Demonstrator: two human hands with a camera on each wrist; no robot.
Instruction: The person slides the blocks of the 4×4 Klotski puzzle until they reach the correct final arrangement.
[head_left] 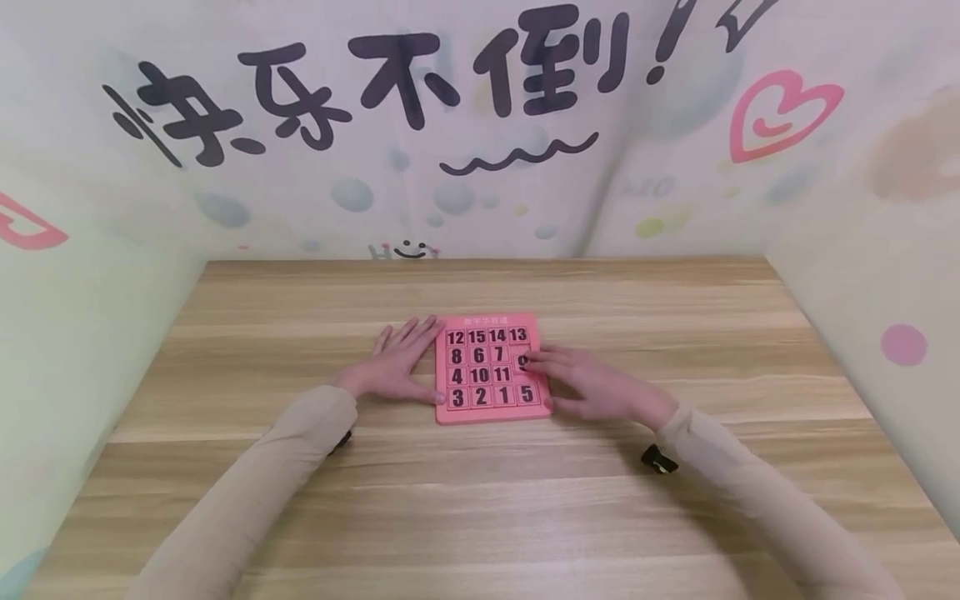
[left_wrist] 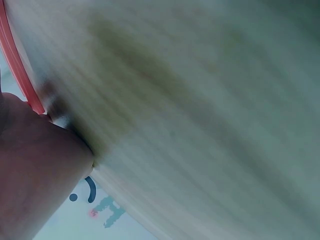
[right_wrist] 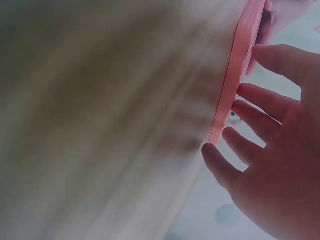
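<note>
A pink number slide puzzle (head_left: 491, 414) lies flat on the wooden table, its tiles in a square grid. At its left edge is my left hand (head_left: 395, 364), fingers spread, the fingertips by the upper corner and the thumb by the lower one. My right hand (head_left: 592, 385) reaches in from the right with fairly straight fingers. Its fingertips touch the 9 tile (head_left: 522, 363), which sits between the second and third rows of the right column. In the right wrist view the fingers (right_wrist: 255, 117) extend along the puzzle's side wall (right_wrist: 227, 95). The left wrist view shows only part of that hand.
The wooden table (head_left: 450, 500) surrounds the puzzle and meets a printed back wall (head_left: 300, 208) with large dark characters. Pale side walls stand at left and right. Black straps (head_left: 660, 460) show beneath both wrists.
</note>
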